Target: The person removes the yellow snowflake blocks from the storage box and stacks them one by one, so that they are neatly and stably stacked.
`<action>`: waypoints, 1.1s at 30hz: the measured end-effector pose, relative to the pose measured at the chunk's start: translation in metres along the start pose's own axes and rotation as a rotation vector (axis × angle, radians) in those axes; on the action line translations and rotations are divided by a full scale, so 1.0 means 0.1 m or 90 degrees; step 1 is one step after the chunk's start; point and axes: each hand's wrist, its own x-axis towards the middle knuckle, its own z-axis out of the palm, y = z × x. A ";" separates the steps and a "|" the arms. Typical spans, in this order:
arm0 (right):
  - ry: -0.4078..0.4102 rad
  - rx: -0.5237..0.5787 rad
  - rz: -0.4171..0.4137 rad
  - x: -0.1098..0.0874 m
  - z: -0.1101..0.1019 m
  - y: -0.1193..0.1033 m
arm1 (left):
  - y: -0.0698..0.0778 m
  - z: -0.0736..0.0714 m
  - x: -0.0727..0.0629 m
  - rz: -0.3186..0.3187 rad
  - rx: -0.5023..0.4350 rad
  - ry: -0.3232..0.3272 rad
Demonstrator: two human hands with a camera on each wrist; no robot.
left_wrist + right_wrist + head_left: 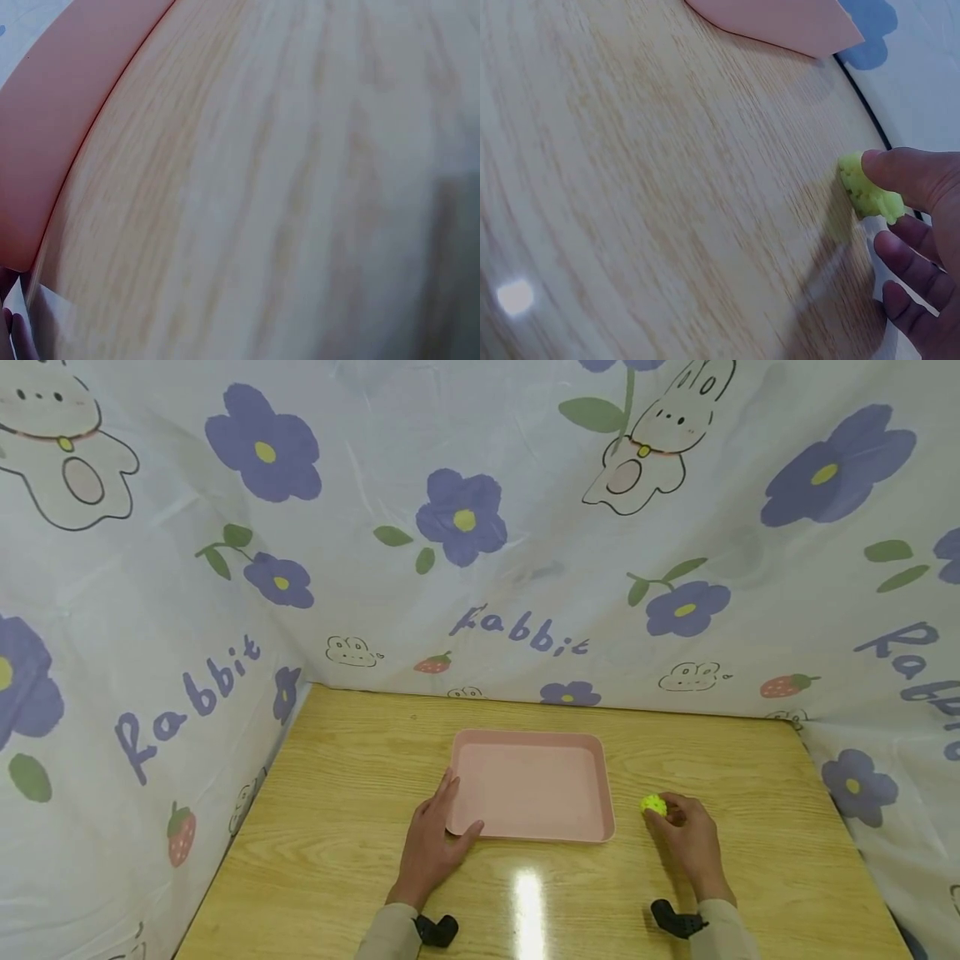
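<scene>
A shallow pink rectangular tray (532, 785) lies on the table. My left hand (433, 850) rests against its near left corner, fingers stretched along the left side and thumb at the front rim. The left wrist view catches only the pink tray wall (67, 97) and a sliver of fingers at the lower left. To the right of the tray, my right hand (692, 842) pinches a small round yellow-green piece (654, 805) with a bumpy edge. Close up, the thumb presses on the yellow-green piece (866, 191), just over or on the wood; contact is unclear.
The light wood table (337, 777) backs onto a white cloth (360, 568) printed with flowers and rabbits, which also hangs at both sides. Bare wood lies between the tray and my right hand. A black strap device (675, 920) sits on each wrist.
</scene>
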 end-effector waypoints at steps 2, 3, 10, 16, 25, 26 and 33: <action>0.000 0.001 0.002 0.00 0.00 0.00 | 0.00 0.00 0.00 -0.001 -0.003 -0.001; 0.001 0.001 0.003 -0.01 0.00 0.00 | 0.01 0.00 0.00 -0.001 -0.004 -0.001; -0.002 -0.007 -0.011 -0.01 -0.02 0.00 | 0.02 -0.01 0.00 0.000 -0.001 0.006; -0.015 -0.055 -0.056 0.04 -0.01 0.00 | 0.01 0.00 0.00 -0.001 -0.006 0.010; -0.019 -0.067 -0.062 0.07 0.08 -0.04 | 0.01 0.02 -0.01 0.007 -0.008 0.016; -0.020 -0.070 -0.063 0.07 0.08 -0.05 | 0.01 0.02 -0.01 0.006 -0.010 0.015; -0.022 -0.088 -0.079 0.08 0.08 -0.07 | 0.01 0.00 -0.01 0.008 -0.006 0.014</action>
